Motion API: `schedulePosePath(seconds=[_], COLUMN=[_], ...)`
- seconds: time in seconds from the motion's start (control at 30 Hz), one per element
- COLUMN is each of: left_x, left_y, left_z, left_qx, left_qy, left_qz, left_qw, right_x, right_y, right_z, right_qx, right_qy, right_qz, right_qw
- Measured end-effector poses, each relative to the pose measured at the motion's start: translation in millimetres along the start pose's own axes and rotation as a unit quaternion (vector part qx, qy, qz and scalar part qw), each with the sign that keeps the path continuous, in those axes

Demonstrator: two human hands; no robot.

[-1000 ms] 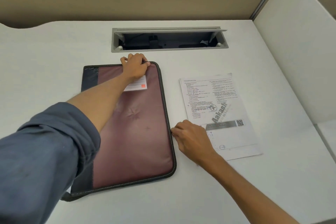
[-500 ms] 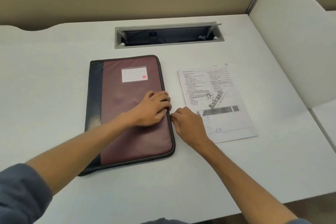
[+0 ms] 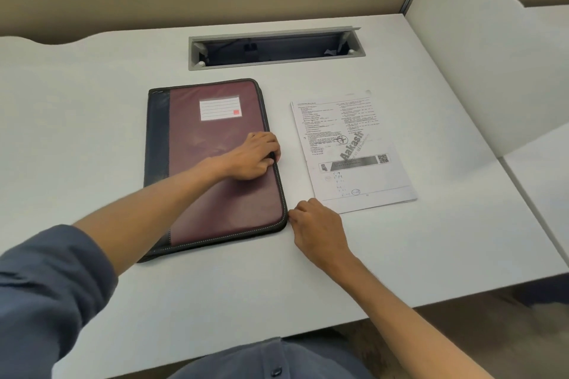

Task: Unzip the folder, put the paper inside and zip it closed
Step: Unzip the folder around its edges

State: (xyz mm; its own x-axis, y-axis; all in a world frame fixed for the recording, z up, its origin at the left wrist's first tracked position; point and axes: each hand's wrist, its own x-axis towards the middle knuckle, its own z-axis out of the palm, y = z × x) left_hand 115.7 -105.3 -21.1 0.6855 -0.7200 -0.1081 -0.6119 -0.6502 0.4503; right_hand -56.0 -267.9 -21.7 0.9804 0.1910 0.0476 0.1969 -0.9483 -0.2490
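You are in the unzipping step. The zip folder (image 3: 215,163) lies flat on the white desk (image 3: 92,101), cover down and closed, with its zipper track (image 3: 278,181) running along the right edge and round the near right corner. Your left hand (image 3: 254,157) rests on the cover at mid-height of that edge, fingers curled over the rim and pressing it down. Your right hand (image 3: 317,224) is at the near right corner, fingertips pinched together against the track; the slider itself is hidden under them, so it cannot be confirmed that you hold it.

Next move, as a judgement: keep the left hand bracing the cover and draw the slider round the curved corner, then along the near edge. The corner bend is where a slider tends to bind, so pull in line with the track.

The folder has a maroon, slightly creased fabric-like face, a dark spine band (image 3: 158,138), pale stitching at the border, rounded corners and a clear label pocket (image 3: 220,109). The printed paper (image 3: 351,148) lies flat just beside the folder on its right, apart from it, untouched. A grey cable tray (image 3: 277,48) is recessed in the desk beyond.
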Motion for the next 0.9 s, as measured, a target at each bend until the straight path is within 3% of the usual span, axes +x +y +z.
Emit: schedulePosePath(seconds=[0.27, 0.47, 0.67, 0.9], left_x=[1, -17, -30, -32], left_y=[11, 46, 50, 51], left_z=[-4, -1, 4, 3], left_qx=[0.035, 0.197, 0.082, 0.037], left_qy=[-0.023, -0.151, -0.167, -0.159], left_qz=[-0.012, 0.083, 0.072, 0.057], left_qw=[0.999, 0.965, 0.980, 0.985], right_x=[-31, -33, -37, -41], right_y=[-30, -31, -40, -70], right_z=[15, 21, 23, 28], right_qx=[0.052, 0.080, 0.083, 0.086], right_qy=[0.005, 0.028, 0.028, 0.031], right_qz=[0.091, 0.121, 0.115, 0.103], right_qw=[0.994, 0.989, 0.989, 0.991])
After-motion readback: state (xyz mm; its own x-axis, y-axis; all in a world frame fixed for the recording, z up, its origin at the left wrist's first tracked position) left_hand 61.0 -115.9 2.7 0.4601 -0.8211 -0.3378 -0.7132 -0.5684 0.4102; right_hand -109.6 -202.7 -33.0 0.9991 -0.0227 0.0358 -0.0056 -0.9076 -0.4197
